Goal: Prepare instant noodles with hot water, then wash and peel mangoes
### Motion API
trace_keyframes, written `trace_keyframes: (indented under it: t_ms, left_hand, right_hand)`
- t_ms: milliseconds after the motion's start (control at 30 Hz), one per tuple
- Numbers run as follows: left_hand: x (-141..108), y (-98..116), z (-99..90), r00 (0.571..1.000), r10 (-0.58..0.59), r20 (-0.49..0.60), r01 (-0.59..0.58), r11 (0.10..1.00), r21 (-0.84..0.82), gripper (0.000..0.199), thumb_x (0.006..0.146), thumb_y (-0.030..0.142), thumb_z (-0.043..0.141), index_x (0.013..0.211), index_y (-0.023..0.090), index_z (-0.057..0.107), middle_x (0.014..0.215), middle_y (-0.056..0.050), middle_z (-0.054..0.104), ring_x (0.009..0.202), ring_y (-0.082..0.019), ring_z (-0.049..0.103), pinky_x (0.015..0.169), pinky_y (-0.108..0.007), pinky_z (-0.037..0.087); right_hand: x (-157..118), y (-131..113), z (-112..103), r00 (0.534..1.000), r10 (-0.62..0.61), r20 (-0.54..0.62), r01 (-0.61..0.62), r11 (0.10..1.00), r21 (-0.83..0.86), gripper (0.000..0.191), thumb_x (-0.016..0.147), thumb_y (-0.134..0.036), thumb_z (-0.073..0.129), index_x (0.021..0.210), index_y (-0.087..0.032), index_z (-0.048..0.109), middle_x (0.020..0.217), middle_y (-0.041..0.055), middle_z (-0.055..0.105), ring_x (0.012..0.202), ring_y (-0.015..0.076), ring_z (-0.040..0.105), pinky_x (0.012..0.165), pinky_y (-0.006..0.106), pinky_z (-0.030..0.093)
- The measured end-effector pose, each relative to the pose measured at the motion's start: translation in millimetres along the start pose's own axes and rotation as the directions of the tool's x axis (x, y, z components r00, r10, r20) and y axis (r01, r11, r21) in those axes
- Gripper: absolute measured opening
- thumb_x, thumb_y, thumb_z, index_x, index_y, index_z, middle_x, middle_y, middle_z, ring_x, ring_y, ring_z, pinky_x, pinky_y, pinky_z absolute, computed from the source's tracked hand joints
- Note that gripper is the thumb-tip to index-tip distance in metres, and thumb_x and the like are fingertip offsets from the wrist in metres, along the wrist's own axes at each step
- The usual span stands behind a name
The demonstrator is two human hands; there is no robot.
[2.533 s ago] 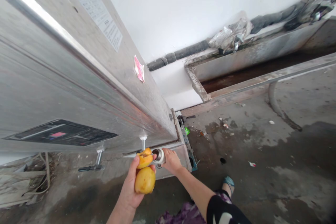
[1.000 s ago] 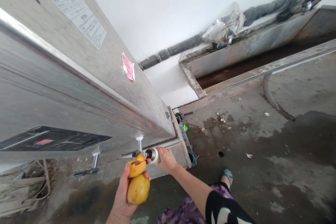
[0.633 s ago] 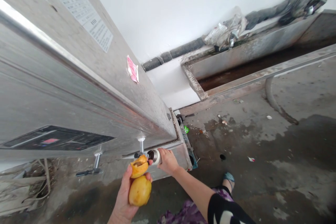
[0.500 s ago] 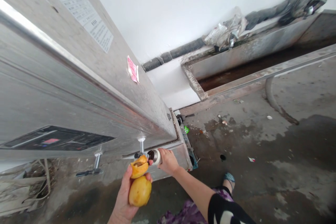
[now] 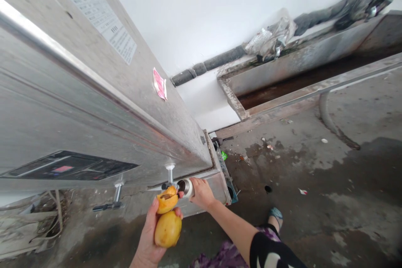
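My left hand (image 5: 150, 234) is wrapped round two yellow fruits that look like mangoes. One is a smooth whole fruit (image 5: 168, 229) low in the palm; above it, between thumb and fingers, sits an opened orange-yellow fruit (image 5: 167, 200) with a brownish inside. My right hand (image 5: 202, 192) grips a white insulated bottle (image 5: 187, 187) with a steel mouth, tilted towards the tap (image 5: 170, 173) of a steel water dispenser (image 5: 103, 134). The opened fruit partly covers the tap's handle and the bottle's near side. Whether water runs cannot be made out.
A second tap (image 5: 117, 197) sticks out further left, below a dark control panel (image 5: 69, 165). A long trough sink (image 5: 282, 111) runs along the white wall at right, with plastic-wrapped pipes above. The concrete floor (image 5: 314, 167) is wet in patches and littered.
The view has shifted very slightly. Both hands keep their hold on the fruits and the bottle, in nearly the same place.
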State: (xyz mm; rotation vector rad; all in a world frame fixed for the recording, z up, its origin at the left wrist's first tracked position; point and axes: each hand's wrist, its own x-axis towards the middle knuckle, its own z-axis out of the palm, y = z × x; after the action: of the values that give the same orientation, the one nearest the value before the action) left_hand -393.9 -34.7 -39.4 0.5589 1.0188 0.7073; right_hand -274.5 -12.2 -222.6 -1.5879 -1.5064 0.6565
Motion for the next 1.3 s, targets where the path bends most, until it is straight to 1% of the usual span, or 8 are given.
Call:
trace_keyframes:
  t_ms: [133,433,600,800,933,1033,1167,1300]
  left_hand:
    - [-0.3,0.4,2.0,0.999,0.017,-0.036,-0.018,0.999,-0.026,0.038,0.079,0.042,0.052,0.103,0.014,0.057,0.070,-0.005,0.062,0.062,-0.014,0.056,0.065,-0.029,0.050]
    - [1.4,-0.4,0.8,0.998,0.004,-0.058,-0.006,1.000,-0.026,0.039,0.077,0.043,0.054,0.103,0.014,0.056,0.080,-0.008,0.064,0.062,-0.015,0.056,0.062,-0.029,0.051]
    - [1.4,-0.4,-0.9,0.999,0.003,-0.035,-0.005,0.999,-0.034,0.038,0.081,0.042,0.049,0.104,0.013,0.057,0.068,-0.005,0.062,0.063,-0.014,0.056,0.065,-0.029,0.050]
    - [-0.1,-0.2,2.0,0.999,0.011,-0.034,-0.012,0.999,-0.032,0.038,0.081,0.041,0.049,0.104,0.012,0.057,0.072,-0.007,0.063,0.062,-0.015,0.057,0.062,-0.028,0.051]
    - [-1.5,0.6,6.9,0.998,0.002,-0.055,-0.003,1.000,-0.020,0.037,0.081,0.041,0.050,0.103,0.012,0.058,0.067,-0.006,0.063,0.062,-0.015,0.058,0.062,-0.028,0.051]
    - [-2.1,1.7,9.5,0.996,0.009,-0.090,-0.011,1.000,-0.027,0.034,0.080,0.038,0.052,0.102,0.013,0.058,0.077,-0.007,0.065,0.061,-0.014,0.058,0.065,-0.030,0.052]
    - [-2.9,2.7,9.8,0.996,-0.001,-0.094,-0.002,1.000,-0.026,0.036,0.079,0.039,0.054,0.103,0.012,0.058,0.091,-0.010,0.066,0.061,-0.015,0.059,0.059,-0.028,0.053]
    - [-3.6,1.8,7.7,0.995,-0.016,-0.101,0.016,1.000,0.002,0.037,0.077,0.042,0.055,0.099,0.012,0.060,0.069,-0.009,0.065,0.061,-0.018,0.059,0.053,-0.027,0.051]
  right_hand:
    - [-0.3,-0.5,0.5,1.000,-0.002,-0.008,0.002,1.000,0.000,0.057,0.058,-0.019,0.063,0.111,-0.019,0.043,0.109,0.0066,0.057,0.101,0.0237,0.050,0.087,0.034,0.032]
    - [-1.3,-0.9,-1.9,1.000,0.000,-0.010,0.000,1.000,-0.001,0.058,0.058,-0.018,0.062,0.112,-0.020,0.043,0.109,0.0066,0.057,0.102,0.0233,0.050,0.087,0.033,0.032]
    - [-1.4,-1.2,-1.0,1.000,0.009,-0.005,-0.009,1.000,-0.005,0.056,0.058,-0.019,0.062,0.111,-0.020,0.044,0.108,0.0068,0.057,0.100,0.0236,0.050,0.086,0.033,0.033]
    - [-0.6,-2.5,-1.9,1.000,0.006,0.006,-0.006,1.000,-0.001,0.056,0.058,-0.020,0.062,0.111,-0.019,0.044,0.109,0.0072,0.058,0.100,0.0240,0.051,0.086,0.034,0.034]
    - [-1.5,-2.3,-2.4,1.000,0.004,-0.001,-0.004,1.000,0.006,0.059,0.058,-0.019,0.062,0.113,-0.018,0.043,0.111,0.0076,0.057,0.102,0.0240,0.050,0.087,0.034,0.033]
    - [-2.4,-1.7,-1.7,1.000,0.008,-0.006,-0.008,1.000,0.008,0.059,0.058,-0.018,0.061,0.114,-0.018,0.043,0.111,0.0080,0.057,0.103,0.0244,0.050,0.088,0.035,0.033]
    - [-2.7,-1.1,-0.7,1.000,0.012,-0.013,-0.011,1.000,0.010,0.058,0.057,-0.018,0.062,0.112,-0.019,0.044,0.109,0.0076,0.058,0.101,0.0245,0.051,0.086,0.034,0.034]
    - [-2.3,-1.0,-0.1,1.000,0.005,-0.023,-0.005,1.000,0.016,0.058,0.056,-0.017,0.061,0.112,-0.019,0.044,0.109,0.0077,0.058,0.101,0.0248,0.051,0.087,0.035,0.034]
